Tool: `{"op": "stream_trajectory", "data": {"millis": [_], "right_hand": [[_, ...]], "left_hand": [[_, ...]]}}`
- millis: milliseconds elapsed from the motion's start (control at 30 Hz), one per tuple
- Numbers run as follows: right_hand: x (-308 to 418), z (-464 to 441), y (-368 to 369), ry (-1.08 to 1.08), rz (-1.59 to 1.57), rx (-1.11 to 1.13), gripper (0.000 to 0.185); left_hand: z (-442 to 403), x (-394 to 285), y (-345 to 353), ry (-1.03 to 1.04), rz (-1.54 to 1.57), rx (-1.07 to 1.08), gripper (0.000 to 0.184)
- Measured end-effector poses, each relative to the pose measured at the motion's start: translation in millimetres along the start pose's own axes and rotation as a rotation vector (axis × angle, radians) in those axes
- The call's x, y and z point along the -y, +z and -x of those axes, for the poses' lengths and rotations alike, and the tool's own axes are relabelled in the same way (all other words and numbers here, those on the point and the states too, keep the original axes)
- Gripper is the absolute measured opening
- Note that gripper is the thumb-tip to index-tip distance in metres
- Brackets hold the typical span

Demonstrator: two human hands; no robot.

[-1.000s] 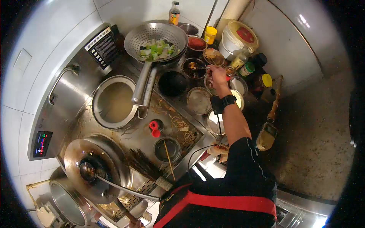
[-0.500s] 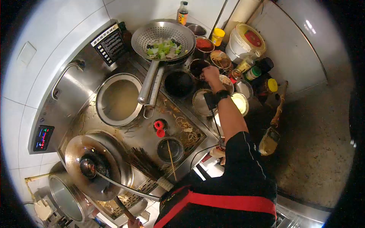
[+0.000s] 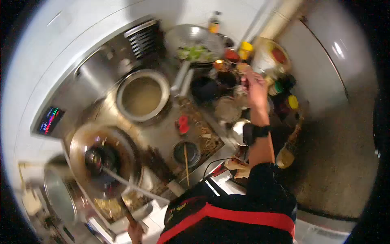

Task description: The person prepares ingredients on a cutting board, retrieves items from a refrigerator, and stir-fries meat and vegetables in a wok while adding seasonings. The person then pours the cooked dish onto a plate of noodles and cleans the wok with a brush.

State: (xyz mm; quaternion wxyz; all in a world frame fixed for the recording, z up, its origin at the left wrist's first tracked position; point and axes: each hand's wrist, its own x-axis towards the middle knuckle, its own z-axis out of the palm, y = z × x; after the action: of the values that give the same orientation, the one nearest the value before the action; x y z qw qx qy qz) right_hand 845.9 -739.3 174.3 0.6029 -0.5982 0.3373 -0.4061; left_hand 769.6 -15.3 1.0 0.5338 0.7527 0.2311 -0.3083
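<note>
At the bottom edge, my left hand (image 3: 136, 232) is closed round the handle of the wok (image 3: 79, 162). A ladle (image 3: 130, 185) lies in the wok with its long handle slanting toward my apron. My right hand (image 3: 256, 85) is over the cluster of seasoning bowls, its fingers drawn together and smeared by motion. A shiny orange-brown thing (image 3: 219, 64) shows just left of the fingers, but I cannot tell whether they hold it. The red seasoning bowl (image 3: 232, 55) and a dark bowl (image 3: 226, 79) are beside it.
A strainer (image 3: 176, 38) with chopped greens (image 3: 194, 53) rests at the back. Nearer stand a pot of cloudy liquid (image 3: 142, 96), a small dark bowl (image 3: 194, 156) with a stick, and a bamboo brush (image 3: 162, 171). A white bucket (image 3: 260, 61) and bottles crowd the right.
My right hand has moved from the dark bowl toward the right, and the orange-brown thing has appeared beside it. The whole view has shifted and blurred. My left hand still grips the wok handle.
</note>
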Motion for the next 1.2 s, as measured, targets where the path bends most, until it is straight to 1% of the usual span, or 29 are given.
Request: {"op": "stream_trajectory", "data": {"millis": [33,67,100,133,167,200,233,267,333,367,400,433,500,600,700,733,767,800,833,867,900,933,967,1033,1067,1100,1133,1167,1200], "right_hand": [[24,28,21,-0.017,0.055,0.031,0.012],[37,54,41,-0.084,0.049,0.146,0.014],[44,85,66,-0.129,0.026,0.281,0.016],[56,125,99,-0.135,0.095,0.359,0.017],[61,162,130,-0.158,0.164,0.432,0.019],[46,192,158,-0.264,0.305,0.541,0.021],[35,227,189,-0.420,0.347,0.676,0.020],[33,267,218,-0.410,0.415,0.799,0.023],[-38,309,279,-0.854,0.139,0.981,0.028],[-72,331,320,-1.166,-0.091,0.962,0.031],[-84,359,337,-0.965,0.289,1.143,0.026],[-124,369,359,-0.941,0.360,1.260,0.025],[-129,377,373,-1.048,0.388,1.158,0.025],[-84,350,352,-1.182,0.241,0.966,0.027],[-16,299,291,-0.918,0.341,0.788,0.022],[1,276,263,-0.924,0.398,0.697,0.022],[17,257,234,-0.634,0.168,0.635,0.021],[31,234,205,-0.383,-0.090,0.547,0.020],[43,209,174,-0.266,-0.200,0.405,0.023],[50,182,145,-0.262,-0.223,0.263,0.022],[50,158,116,-0.242,-0.250,0.132,0.022],[31,121,85,-0.288,-0.246,0.060,0.022],[-1,75,57,-0.357,-0.030,-0.083,0.021],[-75,1,5,-0.438,0.320,-0.163,0.023],[-96,-17,-4,-0.436,0.318,-0.180,0.023],[-115,-35,-7,-0.359,0.616,-0.192,0.025],[-126,-48,-9,-0.271,0.911,-0.205,0.028],[-135,-53,-10,-0.251,0.910,-0.227,0.028],[-145,-56,-11,-0.220,0.924,-0.144,0.033]], "left_hand": [[-18,36,-8,0.086,0.046,-0.014,0.020],[-17,22,3,-0.035,-0.182,-0.061,0.041],[-11,-9,11,-0.040,-0.793,-0.013,0.069],[-19,23,-6,0.424,-0.756,0.037,0.083],[-9,23,-2,0.170,-0.424,-0.085,0.029],[13,-18,8,0.088,-0.577,-0.044,0.048],[30,-43,11,0.088,-0.514,-0.091,0.038],[28,-25,7,0.260,-0.400,-0.111,0.041],[28,-20,6,0.221,-0.347,-0.092,0.041],[27,-20,6,0.189,-0.328,-0.060,0.041],[29,-19,5,0.206,-0.309,-0.062,0.041],[32,-17,7,0.214,-0.284,-0.070,0.041],[34,-19,4,0.179,-0.375,-0.169,0.042],[32,-10,-3,0.264,-0.321,-0.172,0.040],[26,-3,-4,0.413,-0.236,-0.112,0.035],[20,5,0,0.264,-0.168,-0.080,0.036],[25,-1,1,0.325,-0.267,-0.122,0.040],[25,-4,6,0.551,-0.064,-0.092,0.043],[27,-10,4,0.198,-0.124,-0.078,0.040],[30,-18,6,0.130,-0.066,-0.078,0.035],[16,-14,3,0.083,-0.292,-0.114,0.029],[14,-10,2,0.099,-0.185,-0.071,0.027],[12,-5,0,0.108,-0.067,-0.042,0.025],[-3,19,-11,0.209,-0.086,-0.030,0.023],[-13,35,-22,0.174,-0.188,-0.042,0.023],[-3,28,-19,0.239,0.005,0.043,0.016],[-12,48,-29,0.114,-0.028,0.036,0.019],[-25,60,-43,-0.013,-0.072,0.029,0.028],[-27,55,-42,-0.046,-0.125,0.022,0.028]]}}
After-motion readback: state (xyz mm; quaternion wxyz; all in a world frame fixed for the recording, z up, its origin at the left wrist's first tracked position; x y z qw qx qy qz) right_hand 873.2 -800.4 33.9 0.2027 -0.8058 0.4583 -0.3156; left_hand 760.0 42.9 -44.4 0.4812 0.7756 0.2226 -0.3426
